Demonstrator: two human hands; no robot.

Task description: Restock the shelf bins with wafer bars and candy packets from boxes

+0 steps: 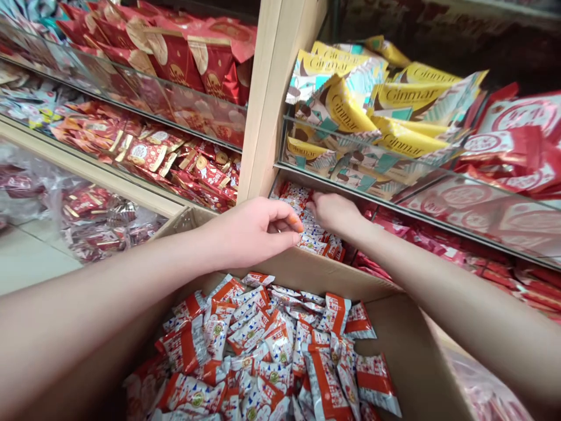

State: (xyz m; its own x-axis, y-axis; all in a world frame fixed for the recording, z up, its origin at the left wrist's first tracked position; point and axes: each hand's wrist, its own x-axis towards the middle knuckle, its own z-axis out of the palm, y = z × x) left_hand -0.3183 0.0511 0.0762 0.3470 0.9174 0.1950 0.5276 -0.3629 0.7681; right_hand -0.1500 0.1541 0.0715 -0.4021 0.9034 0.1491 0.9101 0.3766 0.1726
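Both arms reach over a cardboard box (350,278) holding many small red-and-white wrapped packets (272,345). My left hand (258,231) is above the box's far edge, its fingers curled with the thumb near the fingertips; whether anything is between them cannot be made out. My right hand (335,211) is at the low shelf compartment, closed beside the same kind of packets (313,231), which lie in rows there. Its fingertips are partly hidden, and no held packet shows clearly.
Yellow Ginmar packs (403,96) stand behind a clear shelf front above my right hand. A wooden upright (265,99) divides the shelves. Red bags (175,52) fill the upper left shelf. Plastic bags of packets (87,216) lie on the floor at left.
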